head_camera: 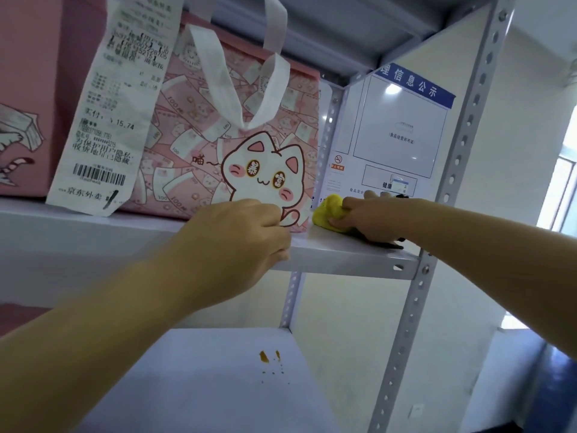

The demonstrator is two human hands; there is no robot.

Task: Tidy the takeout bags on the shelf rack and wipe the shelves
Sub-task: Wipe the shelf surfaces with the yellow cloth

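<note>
A pink takeout bag [199, 142] with a white cat print and white handles stands on the white shelf [349, 251]; a long receipt [109, 120] hangs down its left side. My left hand [237, 239] rests with curled fingers against the bag's lower front at the shelf edge; whether it pinches the bag I cannot tell. My right hand [371, 217] presses a yellow cloth [326, 212] onto the shelf just right of the bag. A second pink bag [28, 98] stands at the far left.
The shelf below [199, 370] carries orange-brown stains [268, 357] and crumbs. A perforated metal post [437, 232] rises at the right front corner. A white notice board with a blue header [396, 129] closes the rack's right side. Another shelf sits overhead.
</note>
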